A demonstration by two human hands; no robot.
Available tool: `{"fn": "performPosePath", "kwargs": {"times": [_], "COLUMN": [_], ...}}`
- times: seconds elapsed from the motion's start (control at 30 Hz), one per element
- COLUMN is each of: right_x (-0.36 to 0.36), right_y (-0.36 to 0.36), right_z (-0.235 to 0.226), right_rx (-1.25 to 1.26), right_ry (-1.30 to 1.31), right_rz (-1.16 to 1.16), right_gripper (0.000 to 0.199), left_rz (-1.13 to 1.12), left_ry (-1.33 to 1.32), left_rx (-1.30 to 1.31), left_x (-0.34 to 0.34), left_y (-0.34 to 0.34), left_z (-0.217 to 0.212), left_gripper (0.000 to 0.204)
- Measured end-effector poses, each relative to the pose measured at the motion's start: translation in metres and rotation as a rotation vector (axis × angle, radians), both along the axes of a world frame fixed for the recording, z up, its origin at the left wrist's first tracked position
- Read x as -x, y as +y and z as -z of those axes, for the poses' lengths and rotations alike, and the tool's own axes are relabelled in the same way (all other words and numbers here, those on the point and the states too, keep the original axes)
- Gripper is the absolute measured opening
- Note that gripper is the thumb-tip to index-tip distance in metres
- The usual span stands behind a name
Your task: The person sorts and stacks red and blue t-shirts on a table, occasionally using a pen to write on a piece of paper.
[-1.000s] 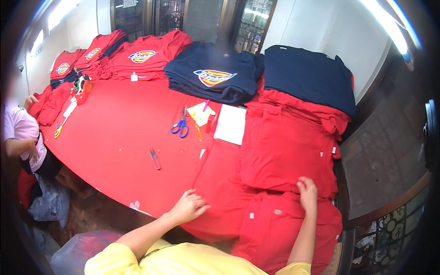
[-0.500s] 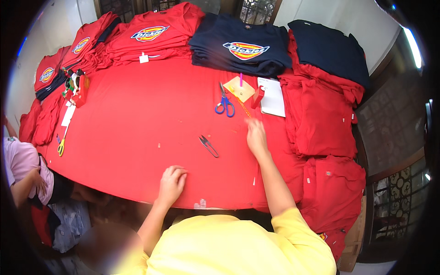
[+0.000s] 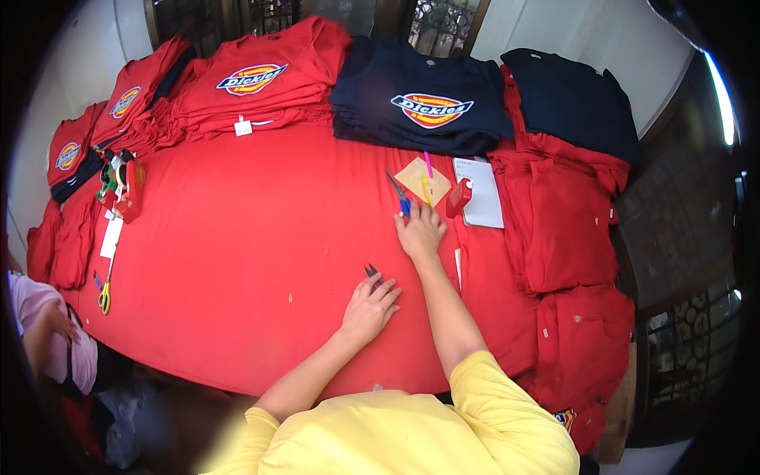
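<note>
Both my hands rest palm down over the red cloth table (image 3: 229,237). The fingers of my left hand (image 3: 367,312) are spread, lying over the handles of dark thread snips (image 3: 370,271); only the tips of the blades show. Farther off, my right hand (image 3: 421,233) reaches onto blue-handled scissors (image 3: 404,207), covering most of the handles, its fingers apart. Just beyond its fingertips a yellow tape measure (image 3: 427,188) lies partly across a tan card (image 3: 413,176) with a pink stick (image 3: 429,164).
A red bottle-like object (image 3: 459,197) stands beside a white notepad (image 3: 484,207). Stacked red shirts (image 3: 261,47) and navy shirts (image 3: 380,71) line the far side; more red garments (image 3: 566,229) edge the right. Yellow scissors (image 3: 104,298) and a red tape dispenser (image 3: 131,190) lie left, near another person (image 3: 47,324).
My left hand has moved right and forward onto the thread snips. My right hand has shifted left onto the blue scissors. The view has tilted slightly.
</note>
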State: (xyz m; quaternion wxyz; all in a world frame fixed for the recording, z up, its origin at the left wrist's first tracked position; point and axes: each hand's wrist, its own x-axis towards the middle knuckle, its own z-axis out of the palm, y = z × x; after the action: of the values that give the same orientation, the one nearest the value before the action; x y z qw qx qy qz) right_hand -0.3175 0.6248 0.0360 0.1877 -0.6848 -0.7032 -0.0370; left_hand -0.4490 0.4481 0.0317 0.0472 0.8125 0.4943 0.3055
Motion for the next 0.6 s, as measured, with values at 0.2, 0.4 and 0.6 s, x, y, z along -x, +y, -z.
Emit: {"fn": "performPosePath", "kwargs": {"times": [0.2, 0.4, 0.6], "right_x": [-0.031, 0.018, 0.025], "right_y": [-0.038, 0.038, 0.184], "right_z": [-0.003, -0.065, -0.066], "right_rx": [-0.017, -0.072, 0.032], "right_ry": [-0.053, 0.404, 1.905], "right_rz": [0.074, -0.389, 0.2], "right_gripper": [0.061, 0.047, 0.064], "left_rz": [0.088, 0.217, -0.337], "left_ry": [-0.125, -0.226, -0.766], "left_rx": [0.026, 0.084, 0.255], "left_x": [0.021, 0.017, 0.092], "left_y": [0.051, 0.104, 0.208], "left_z": [0.005, -0.011, -0.018], "left_gripper": [0.018, 0.028, 0.073]}}
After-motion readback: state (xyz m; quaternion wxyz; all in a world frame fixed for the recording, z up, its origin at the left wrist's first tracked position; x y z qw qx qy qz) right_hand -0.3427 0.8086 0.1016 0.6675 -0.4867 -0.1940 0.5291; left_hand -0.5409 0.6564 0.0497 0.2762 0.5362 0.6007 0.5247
